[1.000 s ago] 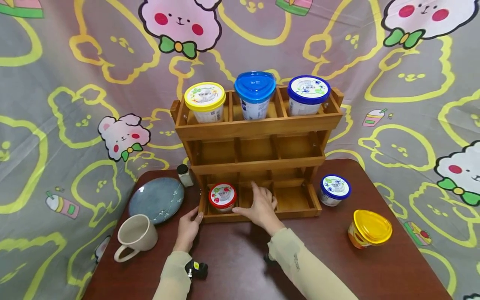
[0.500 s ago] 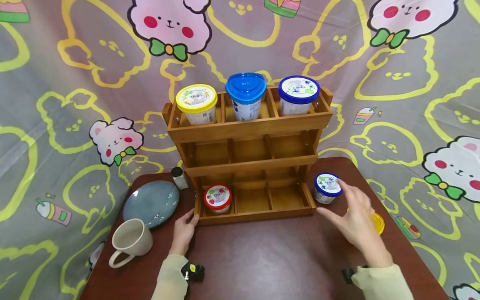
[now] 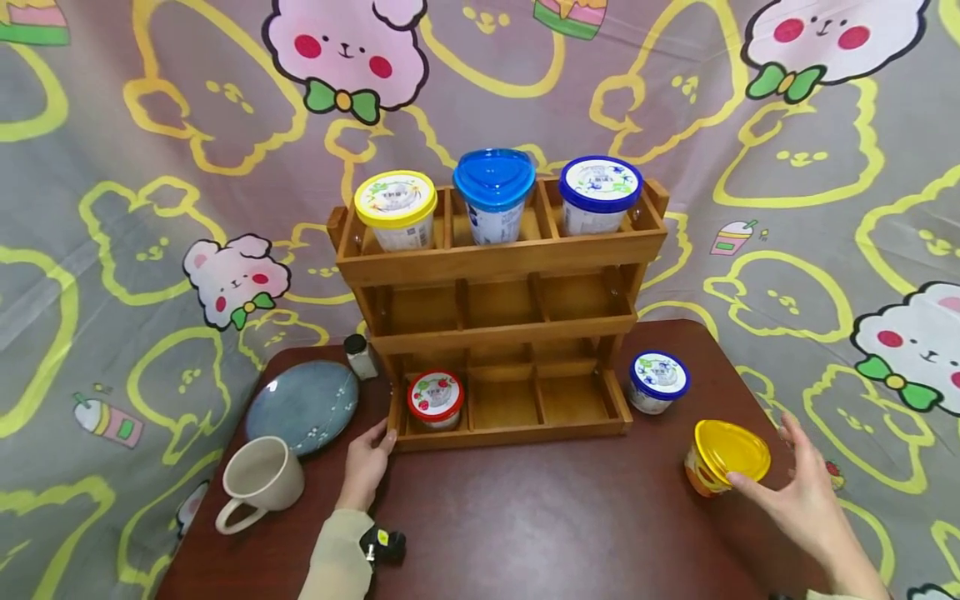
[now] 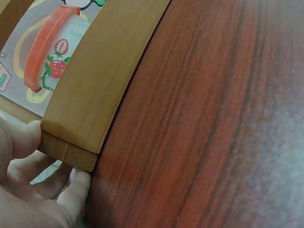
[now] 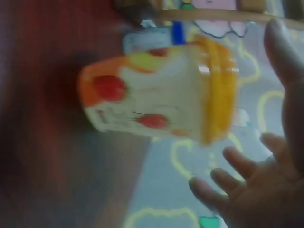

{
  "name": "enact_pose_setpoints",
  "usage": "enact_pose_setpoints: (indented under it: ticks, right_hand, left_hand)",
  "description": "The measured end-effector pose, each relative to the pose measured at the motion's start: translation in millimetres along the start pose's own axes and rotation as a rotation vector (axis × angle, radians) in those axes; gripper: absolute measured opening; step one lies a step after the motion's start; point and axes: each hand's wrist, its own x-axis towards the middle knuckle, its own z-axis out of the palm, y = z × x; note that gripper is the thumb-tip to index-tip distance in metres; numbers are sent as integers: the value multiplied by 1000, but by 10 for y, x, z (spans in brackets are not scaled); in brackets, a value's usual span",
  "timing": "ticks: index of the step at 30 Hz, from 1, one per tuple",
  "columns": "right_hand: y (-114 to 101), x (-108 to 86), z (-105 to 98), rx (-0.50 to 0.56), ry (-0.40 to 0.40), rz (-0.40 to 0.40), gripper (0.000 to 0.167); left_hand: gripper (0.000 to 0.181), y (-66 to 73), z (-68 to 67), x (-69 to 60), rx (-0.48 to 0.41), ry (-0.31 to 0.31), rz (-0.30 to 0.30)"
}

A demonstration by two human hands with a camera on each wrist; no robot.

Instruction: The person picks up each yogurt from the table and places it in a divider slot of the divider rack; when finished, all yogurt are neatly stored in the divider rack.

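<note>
While the left hand gripped the wooden rack, the right hand, fingers spread wide, empty, hung beside the yellow-lidded cup, its long axis vertical, lid uppermost.

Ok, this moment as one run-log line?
left hand: grips brown wooden three-tier rack | right hand: beside yellow-lidded tapered cup, not gripping

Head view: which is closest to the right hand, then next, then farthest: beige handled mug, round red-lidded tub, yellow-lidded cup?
1. Yellow-lidded cup, beside the right hand.
2. Round red-lidded tub, low in the wooden shelf.
3. Beige handled mug, far left.
</note>
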Motion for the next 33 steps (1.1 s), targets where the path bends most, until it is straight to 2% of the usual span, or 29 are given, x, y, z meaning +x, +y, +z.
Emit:
enact_pose_setpoints:
  ticks: [5,8,13,21,27,33]
  right_hand:
    - [128,-66,134,124,-13,19,114]
    - [169,-56,204,160,-15,24,114]
    - [192,-26,282,118,-18,72,112]
    - [204,50,372,93,-47,199,112]
    - [251,25,406,116,-49,209,108]
    - [303,-19,456,131,0,159,101]
  left_hand:
    - [46,-20,24,-4,-5,-5,-11]
    - [45,-17,30,-1,-7,5,-13]
    - [45,-11,39,9,0,3,-9]
    - [45,7,18,-1,8,19,6]
    - [45,16,23,-1,13,16,0]
    - [46,7,12,-2,10,10,2]
